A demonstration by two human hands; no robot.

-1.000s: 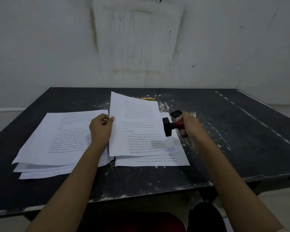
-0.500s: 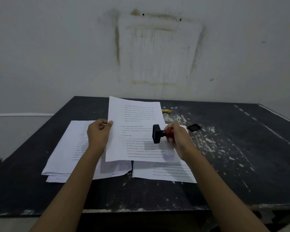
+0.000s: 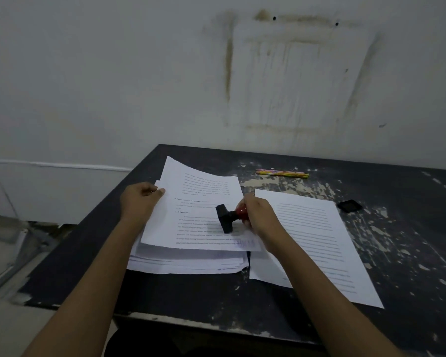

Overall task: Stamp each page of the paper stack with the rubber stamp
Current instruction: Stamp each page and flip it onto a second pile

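My left hand (image 3: 141,200) pinches the left edge of a printed sheet (image 3: 201,210) that bears a blue stamp mark near its lower right corner. The sheet hovers just over a pile of pages (image 3: 188,261) at the table's left. My right hand (image 3: 259,217) grips the red handle of the rubber stamp (image 3: 225,217). The stamp lies sideways above the sheet, its black base pointing left. To the right, another stack of printed pages (image 3: 317,240) lies flat on the dark table (image 3: 410,253).
A small black ink pad (image 3: 349,205) sits right of the right stack. Yellow and pink pencils (image 3: 282,173) lie near the table's back edge. The wall stands right behind the table. The table's left edge runs close to the left pile.
My left hand has carried the stamped sheet leftward off the right stack and over the left pile. My right hand with the stamp has followed. The view has swung left.
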